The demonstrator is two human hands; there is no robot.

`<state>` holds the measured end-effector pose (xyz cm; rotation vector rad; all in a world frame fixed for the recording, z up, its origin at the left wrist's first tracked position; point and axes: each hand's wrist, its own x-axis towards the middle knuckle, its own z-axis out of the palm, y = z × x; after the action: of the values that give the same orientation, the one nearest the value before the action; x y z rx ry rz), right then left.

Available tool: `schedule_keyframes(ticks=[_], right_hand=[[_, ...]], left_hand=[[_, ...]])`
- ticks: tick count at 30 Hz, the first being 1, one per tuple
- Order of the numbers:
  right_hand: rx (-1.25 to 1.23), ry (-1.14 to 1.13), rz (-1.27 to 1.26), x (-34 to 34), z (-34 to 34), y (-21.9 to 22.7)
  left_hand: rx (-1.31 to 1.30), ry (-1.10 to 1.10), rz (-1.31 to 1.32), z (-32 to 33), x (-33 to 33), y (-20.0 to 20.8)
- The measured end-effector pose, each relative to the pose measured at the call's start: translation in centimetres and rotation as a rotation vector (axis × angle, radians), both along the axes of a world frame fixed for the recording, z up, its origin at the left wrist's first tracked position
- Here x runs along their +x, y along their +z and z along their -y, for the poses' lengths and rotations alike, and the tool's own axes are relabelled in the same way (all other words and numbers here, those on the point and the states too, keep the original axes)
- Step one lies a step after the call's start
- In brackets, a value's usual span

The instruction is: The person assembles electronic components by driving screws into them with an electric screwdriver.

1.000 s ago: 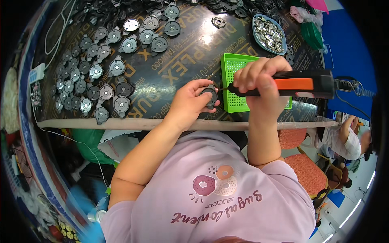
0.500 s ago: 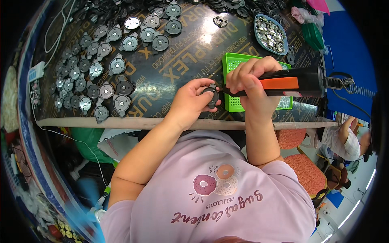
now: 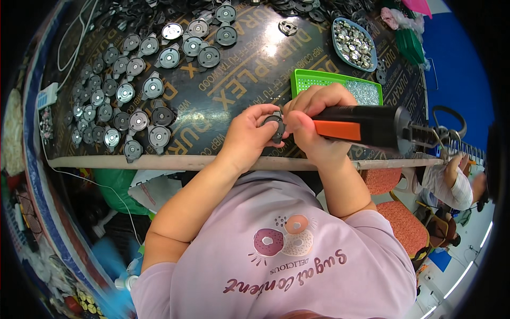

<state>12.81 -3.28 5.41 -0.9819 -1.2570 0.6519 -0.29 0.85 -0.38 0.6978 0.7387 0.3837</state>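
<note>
My left hand [image 3: 243,134] pinches a small round black part [image 3: 274,125] with a tab, between thumb and fingers, above the near edge of the table. Wrapped round a black and orange electric screwdriver [image 3: 372,127], my right hand [image 3: 317,125] holds it almost level, its front end toward the part. My right fingers hide the screwdriver's tip, so I cannot tell whether it touches the part. Behind the right hand lies a green perforated tray [image 3: 295,87] with many small silvery screws [image 3: 365,93] in its right side.
Many round black-and-silver parts [image 3: 153,85] spread over the left of the dark table [image 3: 239,69]. A blue bowl [image 3: 335,45] of metal pieces stands at the back right. Behind the screwdriver hangs a coil spring [image 3: 470,151]. A white cable [image 3: 79,40] runs along the left. Another person [image 3: 451,181] sits at far right.
My right hand and the electric screwdriver have shifted left and nearer to me, closer to the part, uncovering the screws in the tray. My left hand stays nearly still.
</note>
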Motion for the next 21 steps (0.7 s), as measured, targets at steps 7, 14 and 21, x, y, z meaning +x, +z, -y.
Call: schedule_keyframes(ticks=[7, 14, 21], right_hand=[[-0.003, -0.101, 0.018, -0.3, 0.1, -0.2], [0.006, -0.242, 0.032, -0.8, 0.4, 0.0], [0.174, 0.219, -0.343, 2.1, 0.0, 1.4]], left_hand=[[0.002, 0.003, -0.001, 0.3, 0.1, -0.3], [0.016, 0.030, 0.011, 0.5, 0.2, -0.4], [0.016, 0.041, -0.074, 0.3, -0.6, 0.8]])
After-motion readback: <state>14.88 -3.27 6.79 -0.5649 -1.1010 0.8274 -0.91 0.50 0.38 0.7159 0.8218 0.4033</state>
